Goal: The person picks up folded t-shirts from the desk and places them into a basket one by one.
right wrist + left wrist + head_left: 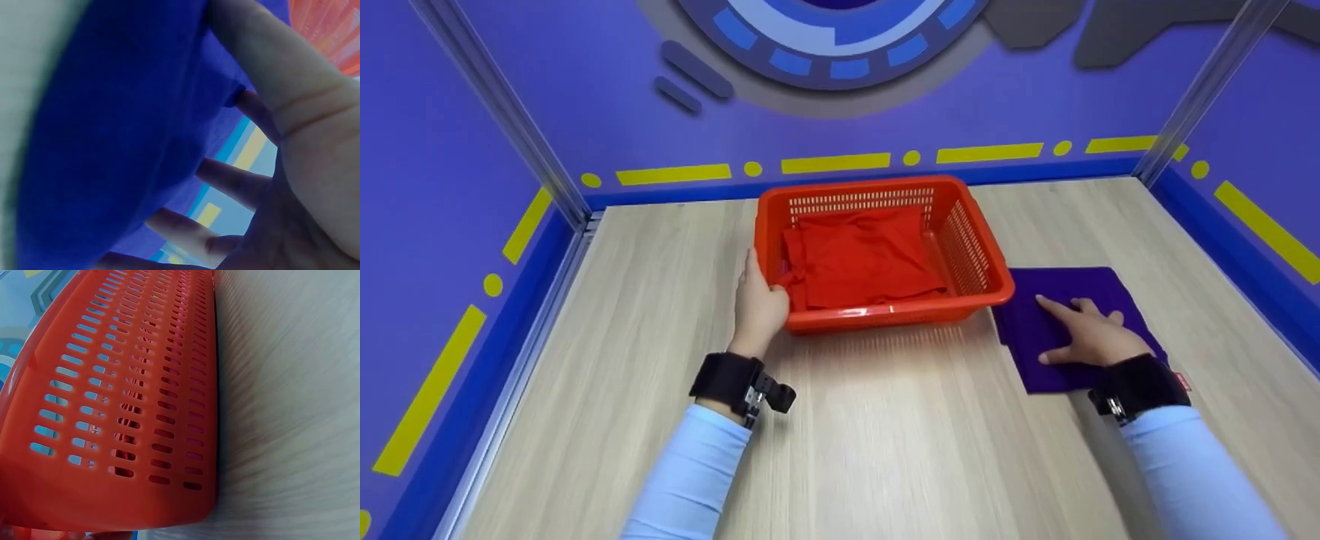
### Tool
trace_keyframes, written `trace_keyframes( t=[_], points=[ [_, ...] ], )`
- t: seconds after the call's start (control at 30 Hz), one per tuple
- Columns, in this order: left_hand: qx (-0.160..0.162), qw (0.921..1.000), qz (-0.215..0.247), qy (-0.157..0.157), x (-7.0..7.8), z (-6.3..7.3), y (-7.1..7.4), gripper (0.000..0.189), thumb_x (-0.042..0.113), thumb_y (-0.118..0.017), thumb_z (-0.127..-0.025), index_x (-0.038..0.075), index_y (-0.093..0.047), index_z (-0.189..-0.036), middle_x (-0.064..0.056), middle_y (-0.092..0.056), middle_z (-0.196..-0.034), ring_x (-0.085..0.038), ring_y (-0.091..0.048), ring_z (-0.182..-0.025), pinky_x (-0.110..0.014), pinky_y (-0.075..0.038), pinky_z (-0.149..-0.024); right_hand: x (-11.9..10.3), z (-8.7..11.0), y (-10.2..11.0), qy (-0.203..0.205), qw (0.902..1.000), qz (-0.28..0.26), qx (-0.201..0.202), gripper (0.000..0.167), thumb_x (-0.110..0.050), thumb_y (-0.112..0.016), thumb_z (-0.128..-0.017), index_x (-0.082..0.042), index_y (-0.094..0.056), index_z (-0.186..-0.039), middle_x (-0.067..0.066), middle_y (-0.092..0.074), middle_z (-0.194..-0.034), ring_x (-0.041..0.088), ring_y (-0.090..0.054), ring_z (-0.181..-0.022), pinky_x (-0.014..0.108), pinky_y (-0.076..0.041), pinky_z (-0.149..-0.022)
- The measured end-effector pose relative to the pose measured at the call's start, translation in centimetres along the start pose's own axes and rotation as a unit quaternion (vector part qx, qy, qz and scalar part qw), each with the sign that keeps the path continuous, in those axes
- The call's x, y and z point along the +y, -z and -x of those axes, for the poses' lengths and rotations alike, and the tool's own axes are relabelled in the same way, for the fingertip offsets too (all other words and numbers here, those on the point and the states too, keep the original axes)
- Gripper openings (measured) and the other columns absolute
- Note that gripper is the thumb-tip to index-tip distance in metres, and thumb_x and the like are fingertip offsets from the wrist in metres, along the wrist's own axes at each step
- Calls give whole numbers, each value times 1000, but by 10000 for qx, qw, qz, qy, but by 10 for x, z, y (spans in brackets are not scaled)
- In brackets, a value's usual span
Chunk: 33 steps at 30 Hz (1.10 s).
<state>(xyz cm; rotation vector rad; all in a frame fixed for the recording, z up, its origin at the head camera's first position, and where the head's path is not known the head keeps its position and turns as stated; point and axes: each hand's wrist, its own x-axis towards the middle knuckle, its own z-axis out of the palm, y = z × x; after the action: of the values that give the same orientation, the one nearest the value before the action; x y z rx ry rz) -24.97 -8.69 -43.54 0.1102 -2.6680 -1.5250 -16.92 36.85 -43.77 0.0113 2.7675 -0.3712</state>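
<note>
My left hand [760, 306] grips the left side of an orange-red plastic basket [885, 313], thumb near the front left corner. Inside the basket lies a folded red cloth garment [862, 259]. The slotted basket wall [112, 399] fills much of the left wrist view, where only bits of my fingers show at the bottom. To the right of the basket, a folded purple cloth [1035, 322] with a small red tag lies flat on the table. My right hand [1099, 337] rests on it with spread fingers, and the right wrist view shows the fingertips touching the fabric [124, 129].
A light wood-grain table [900, 450] lies under everything. Blue-purple panels [607, 90] with yellow markings stand behind and on both sides. The basket stands near the back panel, its right front corner close to the purple cloth.
</note>
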Motion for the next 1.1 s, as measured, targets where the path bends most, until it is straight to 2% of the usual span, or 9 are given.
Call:
trace_keyframes(
  t=[0.23,0.4,0.73,0.9,1.1],
  points=[
    [14,10000,50,-79,1,1,0,77,-5,-43,-93,0,-8,-161,-26,-24,-162,-37,-28,-148,-45,-25,-121,-10,31,-12,108,9997,232,-36,105,-52,-81,-80,-20,-23,-162,48,-20,-143,77,-30,-113,87,-37,-75],
    [47,9999,65,-117,2,1,3,77,-5,-43,-93,-1,-8,-161,-26,-24,-163,-36,-27,-149,-45,-25,-121,-23,46,-22,280,9987,417,66,103,-49,-83,-78,-20,-29,-161,47,-25,-139,73,-35,-108,82,-43,-73],
    [75,9995,143,-257,2,3,4,76,-6,-42,-92,-2,-9,-161,-25,-26,-162,-35,-27,-149,-44,-25,-121,-52,64,-35,540,9977,402,55,102,-38,-90,-73,-17,-36,-158,49,-26,-139,80,-30,-111,82,-43,-73],
    [16,9999,84,-129,1,2,3,77,-5,-42,-93,0,-8,-162,-24,-24,-163,-35,-28,-149,-44,-26,-121,-69,68,-42,560,9976,416,-32,103,-37,-90,-72,-20,-37,-159,48,-26,-141,82,-27,-115,83,-41,-73],
    [-45,9999,88,-34,0,2,3,77,-3,-43,-94,2,-7,-162,-22,-22,-164,-33,-27,-149,-44,-26,-121,-96,69,-55,861,9954,412,47,103,-35,-92,-70,-19,-39,-157,48,-30,-139,82,-28,-115,80,-45,-75]
  ],
)
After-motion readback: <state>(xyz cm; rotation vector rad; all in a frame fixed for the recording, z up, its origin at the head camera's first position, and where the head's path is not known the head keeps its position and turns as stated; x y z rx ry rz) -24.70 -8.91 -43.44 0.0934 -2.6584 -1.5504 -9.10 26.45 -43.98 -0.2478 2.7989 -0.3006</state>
